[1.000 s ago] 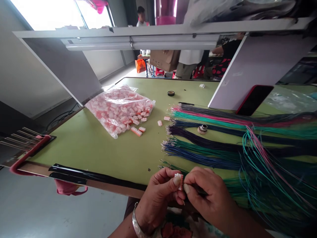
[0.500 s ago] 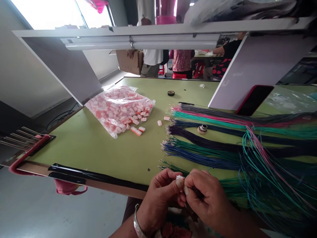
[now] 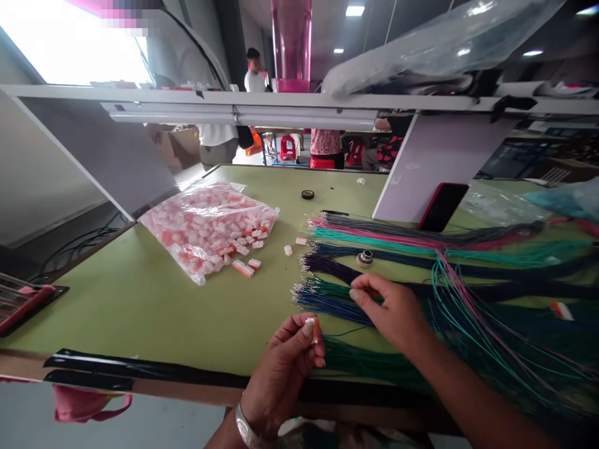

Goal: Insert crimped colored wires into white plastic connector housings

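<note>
- While my left hand (image 3: pixel 281 365) has a connector (image 3: pixel 315 330) pinched between thumb and fingers, my right hand (image 3: pixel 397 315) is off on its own, so the two are apart.
- Connector's white on one side, orange on the other, held up near the front edge of the bench (image 3: pixel 187 318).
- Right hand hangs over the wires (image 3: pixel 327 304), thumb and forefinger tips super near each other. Honestly can't tell if they touch or if a wire's between them.
- Wires lie in bunches: grey, pink and teal at the back, then really dark ones, then green and blue closer to me. Metal-tipped ends point left.
- Off to the right, a looser pink-and-teal bunch (image 3: pixel 461 280) flops across the others.
- Clear bag (image 3: pixel 201 231) full of pink, white and orange bits sits over on the left, with a couple of loose connectors (image 3: pixel 243 268) just beside it.
- Black tape roll (image 3: pixel 307 194) lies further back, and a phone (image 3: pixel 443 207) leans on the shelf's right panel (image 3: pixel 402 165).
- Silvery bracelet (image 3: pixel 244 427) on my left wrist, btw.
</note>
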{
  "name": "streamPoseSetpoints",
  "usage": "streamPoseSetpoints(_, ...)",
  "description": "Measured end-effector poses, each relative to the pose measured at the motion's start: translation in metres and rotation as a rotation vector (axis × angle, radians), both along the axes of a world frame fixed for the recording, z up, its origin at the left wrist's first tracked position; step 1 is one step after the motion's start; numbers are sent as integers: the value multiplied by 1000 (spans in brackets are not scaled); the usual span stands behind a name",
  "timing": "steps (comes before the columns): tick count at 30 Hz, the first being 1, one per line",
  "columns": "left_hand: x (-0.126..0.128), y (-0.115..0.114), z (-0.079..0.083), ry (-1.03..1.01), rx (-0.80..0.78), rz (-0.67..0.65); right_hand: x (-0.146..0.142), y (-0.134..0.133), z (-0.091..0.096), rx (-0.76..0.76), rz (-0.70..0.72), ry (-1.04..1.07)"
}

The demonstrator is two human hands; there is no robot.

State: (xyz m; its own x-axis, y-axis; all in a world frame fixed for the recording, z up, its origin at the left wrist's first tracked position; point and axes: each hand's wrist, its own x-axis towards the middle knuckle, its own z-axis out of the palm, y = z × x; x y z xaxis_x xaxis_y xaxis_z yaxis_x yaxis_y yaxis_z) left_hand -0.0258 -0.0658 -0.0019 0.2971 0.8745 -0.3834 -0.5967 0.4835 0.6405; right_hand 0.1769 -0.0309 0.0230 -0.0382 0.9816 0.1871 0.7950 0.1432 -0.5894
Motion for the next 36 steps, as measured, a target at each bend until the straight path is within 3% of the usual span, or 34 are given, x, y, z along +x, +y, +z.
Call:
streamPoseSetpoints(2,0,6,1,16,11,-9,8,19,3,14,-63,-309)
streamPoseSetpoints(4,2,11,2,25,21,-14,10,32,1,-2,-44,-471)
streamPoseSetpoints(12,1,12,0,41,-1,-21,2,42,-21,-21,145,-488)
streamPoseSetpoints(20,2,12,-4,26,16,-39,20,33,-14,77,108,-251)
streamPoseSetpoints(23,2,11,-5,1,2,-45,19,24,-8,71,189,-141)
streamPoseSetpoints(28,4,9,-6,-33,-40,-59,6,6,-1,117,387,247)
streamPoseSetpoints(36,8,6,-3,-68,-35,-86,-3,-23,-7,-165,341,534)
